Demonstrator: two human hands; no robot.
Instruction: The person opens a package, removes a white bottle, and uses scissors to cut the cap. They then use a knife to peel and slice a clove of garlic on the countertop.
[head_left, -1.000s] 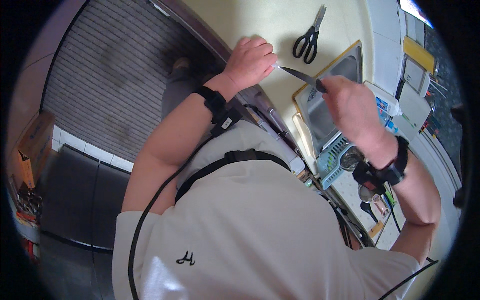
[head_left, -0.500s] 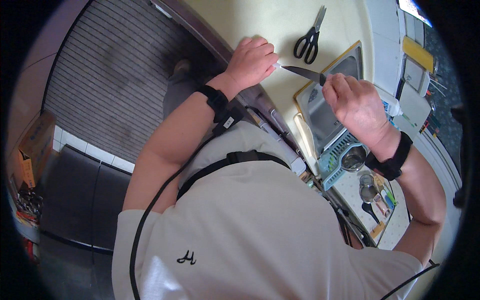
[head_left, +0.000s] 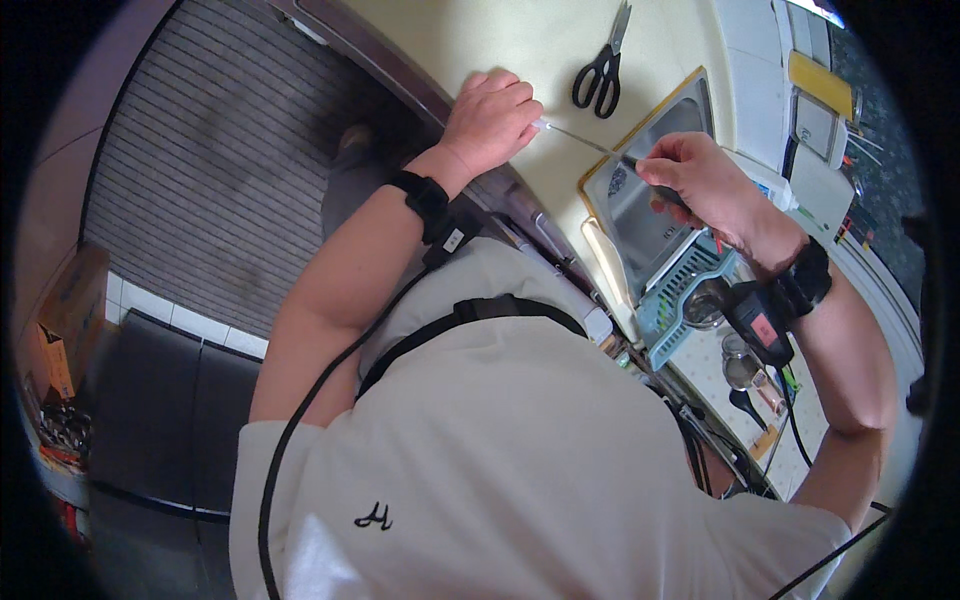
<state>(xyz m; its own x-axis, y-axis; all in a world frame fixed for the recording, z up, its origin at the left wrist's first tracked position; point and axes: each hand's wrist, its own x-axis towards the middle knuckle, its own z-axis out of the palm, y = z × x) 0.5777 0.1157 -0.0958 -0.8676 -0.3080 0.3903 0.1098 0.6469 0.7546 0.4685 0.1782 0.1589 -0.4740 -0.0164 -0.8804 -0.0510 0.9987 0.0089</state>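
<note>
Right hand (head_left: 700, 185) clamped on knife (head_left: 590, 143) handle, blade running leftward toward left hand (head_left: 492, 118), which is fisted on a small pale piece (head_left: 541, 125) touching the tip.

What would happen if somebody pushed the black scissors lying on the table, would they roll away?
Probably not. The scissors lie flat on the pale table, so they would likely slide rather than roll. The metal blades look stiff, not floppy. The smooth tabletop may let them skid easily.
</note>
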